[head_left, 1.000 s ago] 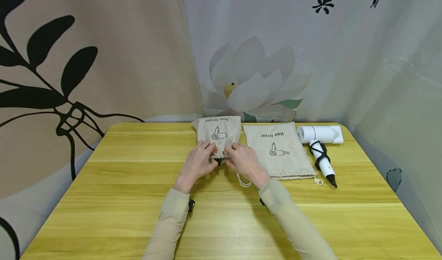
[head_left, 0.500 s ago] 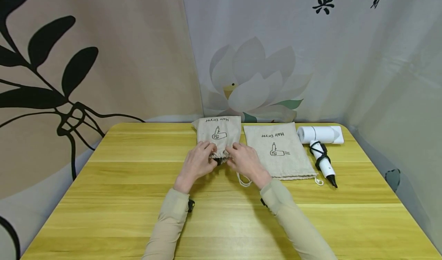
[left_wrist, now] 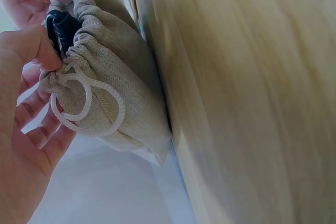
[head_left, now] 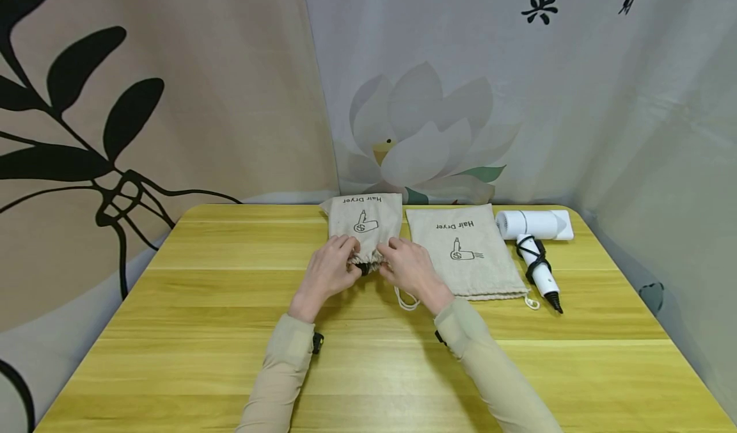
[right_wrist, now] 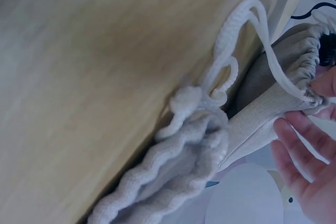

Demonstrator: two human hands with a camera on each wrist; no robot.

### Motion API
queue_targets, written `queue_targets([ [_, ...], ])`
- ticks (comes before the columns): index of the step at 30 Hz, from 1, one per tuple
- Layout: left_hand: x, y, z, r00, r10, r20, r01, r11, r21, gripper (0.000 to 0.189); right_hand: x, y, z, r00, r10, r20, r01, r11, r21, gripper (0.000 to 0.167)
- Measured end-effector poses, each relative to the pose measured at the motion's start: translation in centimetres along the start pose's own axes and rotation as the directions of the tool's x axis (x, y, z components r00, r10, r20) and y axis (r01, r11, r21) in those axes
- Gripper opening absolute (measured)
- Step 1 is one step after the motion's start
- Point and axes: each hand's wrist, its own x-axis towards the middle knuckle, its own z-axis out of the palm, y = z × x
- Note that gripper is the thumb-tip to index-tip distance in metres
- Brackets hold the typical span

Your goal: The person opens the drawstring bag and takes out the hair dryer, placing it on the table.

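Observation:
A beige drawstring bag (head_left: 368, 222) printed "Hair Dryer" lies at the back of the table, its gathered mouth toward me. My left hand (head_left: 329, 270) pinches the left side of the mouth between thumb and fingers. On the opposite side, my right hand (head_left: 411, 268) pinches the rim in the same way. Something black and ribbed (left_wrist: 65, 27) shows in the opening between them; the rest of it is hidden inside the cloth. A looped white cord (left_wrist: 121, 109) hangs from the rim by the left hand, and another white cord (right_wrist: 273, 72) loops out on the right.
Right beside it lies a second, flat "Hair Dryer" bag (head_left: 460, 251) with its scalloped opening toward me. Farther right is a white hair dryer (head_left: 532, 224), black cord wound around its handle (head_left: 542, 277). A printed curtain (head_left: 230, 100) hangs behind the wooden table (head_left: 230, 330).
Both hands keep their pinch on the bag's mouth and have drawn very slightly apart. The bags and the hair dryer stay where they were.

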Motion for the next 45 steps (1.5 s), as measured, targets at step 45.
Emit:
queue_targets([
  [45, -0.43, -0.81, -0.49, 0.999, 0.008, -0.043, -0.009, 1.0, -0.019, 0.028, -0.36, 0.75, -0.6, 0.999, 0.027, 0.023, -0.027, 1.0, 0.007, 0.015],
])
